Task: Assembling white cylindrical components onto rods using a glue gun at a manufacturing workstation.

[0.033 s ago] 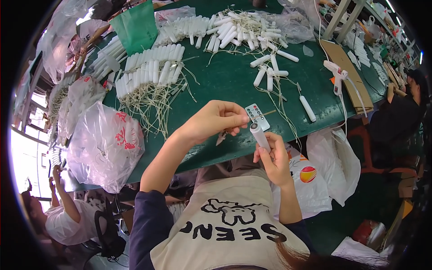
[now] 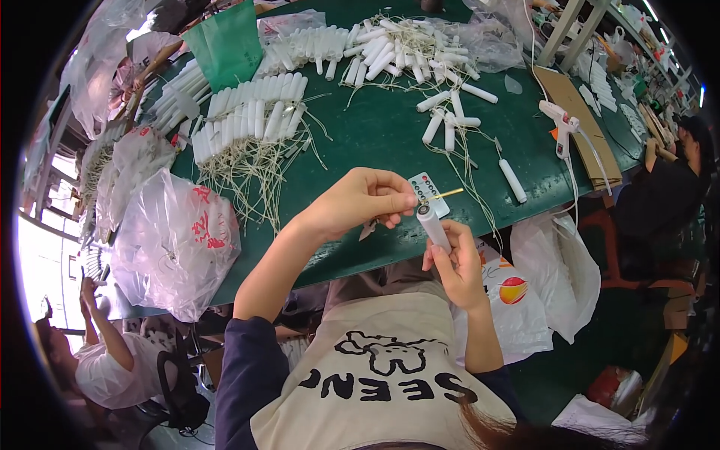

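Between the thumb and fingers of my left hand [image 2: 375,201] is a thin yellowish strip [image 2: 447,194], its free end pointing right. My right hand [image 2: 456,266] is wrapped round a slim white tube [image 2: 431,225], held tilted with its dark, round open end up toward my left fingertips. Just behind the tube's open end, a small white remote control [image 2: 422,182] with rows of buttons lies on the green table, partly covered by the strip. A small pale scrap [image 2: 367,229] shows below my left fingers; I cannot make out whether it is held.
Rows of white tubes with pale wires [image 2: 255,120] lie at left, with a heap [image 2: 405,52] at the back. A lone tube [image 2: 513,181] and a white glue gun [image 2: 560,127] are at right. Plastic bags [image 2: 176,247] hang over the edge. Co-workers sit on both sides.
The yellowish strip has shifted slightly: its tip sits a little lower and farther right, and it looks brighter. Both my hands have hardly moved. At left, a co-worker's hands have shifted.
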### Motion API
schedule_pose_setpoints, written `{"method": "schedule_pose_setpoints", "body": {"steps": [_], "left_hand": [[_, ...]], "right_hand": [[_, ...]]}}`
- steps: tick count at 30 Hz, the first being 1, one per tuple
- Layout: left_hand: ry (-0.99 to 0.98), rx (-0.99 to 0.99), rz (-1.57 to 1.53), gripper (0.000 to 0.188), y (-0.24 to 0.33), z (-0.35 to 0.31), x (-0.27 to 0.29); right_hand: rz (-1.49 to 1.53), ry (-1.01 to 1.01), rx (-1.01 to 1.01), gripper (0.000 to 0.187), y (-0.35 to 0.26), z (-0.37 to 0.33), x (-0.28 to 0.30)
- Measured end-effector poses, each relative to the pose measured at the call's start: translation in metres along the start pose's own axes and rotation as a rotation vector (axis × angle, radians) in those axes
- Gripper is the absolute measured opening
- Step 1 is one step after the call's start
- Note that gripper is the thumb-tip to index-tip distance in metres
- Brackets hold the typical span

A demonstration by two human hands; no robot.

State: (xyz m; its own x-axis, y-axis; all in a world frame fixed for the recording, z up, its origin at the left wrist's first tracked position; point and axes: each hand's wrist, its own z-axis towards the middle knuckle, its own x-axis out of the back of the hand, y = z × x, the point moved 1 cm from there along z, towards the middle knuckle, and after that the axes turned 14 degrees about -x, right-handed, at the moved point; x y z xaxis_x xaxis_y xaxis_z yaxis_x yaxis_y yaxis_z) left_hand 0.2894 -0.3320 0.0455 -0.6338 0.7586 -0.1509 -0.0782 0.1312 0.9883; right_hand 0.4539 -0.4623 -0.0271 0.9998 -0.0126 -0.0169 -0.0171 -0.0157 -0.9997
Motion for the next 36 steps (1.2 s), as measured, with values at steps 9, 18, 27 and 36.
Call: {"method": "schedule_pose_setpoints", "body": {"steps": [9, 18, 27, 36], "left_hand": [[-0.111, 0.003, -0.073, 0.022, -0.007, 0.004, -0.003], [-0.336, 0.010, -0.063, 0.030, -0.004, 0.004, -0.007], [-0.377, -0.080, -0.067, 0.030, -0.005, 0.004, -0.010], [-0.524, 0.051, 0.040, 0.031, 0.005, 0.001, -0.006]], "right_hand": [[-0.014, 0.022, 0.016, 0.027, 0.004, 0.000, 0.001], [-0.036, -0.042, 0.034, 0.029, 0.002, -0.002, 0.003], [-0.047, -0.035, 0.026, 0.029, 0.001, -0.004, 0.004], [-0.113, -0.092, 0.057, 0.027, -0.002, -0.006, 0.004]]}}
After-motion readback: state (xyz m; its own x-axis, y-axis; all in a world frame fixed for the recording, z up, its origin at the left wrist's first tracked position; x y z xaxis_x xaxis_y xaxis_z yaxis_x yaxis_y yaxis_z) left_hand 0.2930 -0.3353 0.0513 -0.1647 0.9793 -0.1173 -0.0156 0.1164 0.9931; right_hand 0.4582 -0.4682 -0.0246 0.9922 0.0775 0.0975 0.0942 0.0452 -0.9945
